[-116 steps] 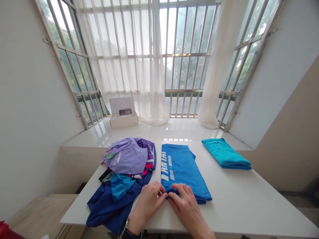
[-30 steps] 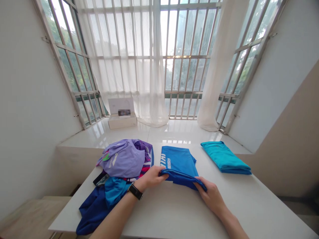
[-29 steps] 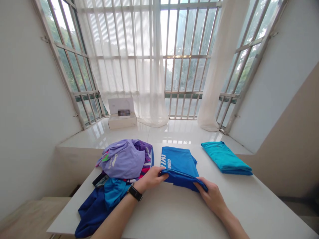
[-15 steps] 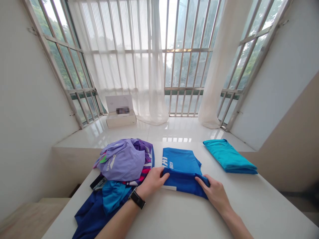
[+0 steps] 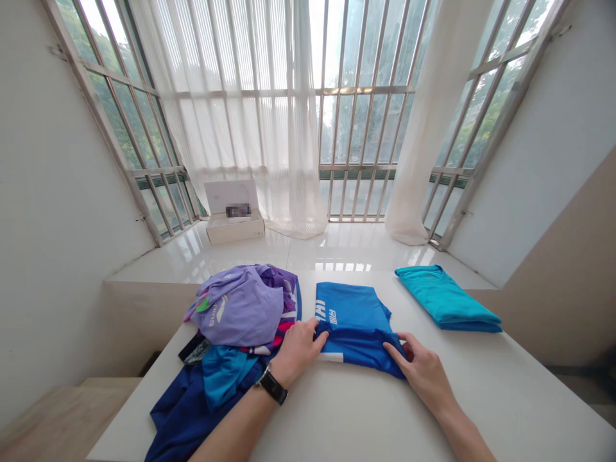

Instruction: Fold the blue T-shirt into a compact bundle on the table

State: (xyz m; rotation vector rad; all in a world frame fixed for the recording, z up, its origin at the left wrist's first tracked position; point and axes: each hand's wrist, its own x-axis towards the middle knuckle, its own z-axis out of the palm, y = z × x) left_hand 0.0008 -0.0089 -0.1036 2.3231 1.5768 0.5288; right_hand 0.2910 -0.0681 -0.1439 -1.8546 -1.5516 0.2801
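Observation:
A blue shirt point(image 5: 353, 305) with white lettering lies partly folded on the white table point(image 5: 346, 417). At its near left edge, my left hand point(image 5: 299, 346), below a black wristband, pinches the fabric between thumb and fingers. My right hand point(image 5: 423, 366) grips the near right corner of the same shirt, thumb on top. Between the hands the near edge is turned up as a darker blue flap, with a white strip showing below it. The fingertips under the cloth are hidden.
Left of the shirt is a heap of loose clothes with a lavender shirt point(image 5: 245, 305) on top and dark blue cloth point(image 5: 185, 404) below. A folded teal shirt point(image 5: 447, 298) lies at the right. Farther back, an open white box point(image 5: 235, 228) stands on the window ledge.
Both hands keep hold of the shirt's near edge, and its folded flap has barely shifted. The whole view has moved slightly.

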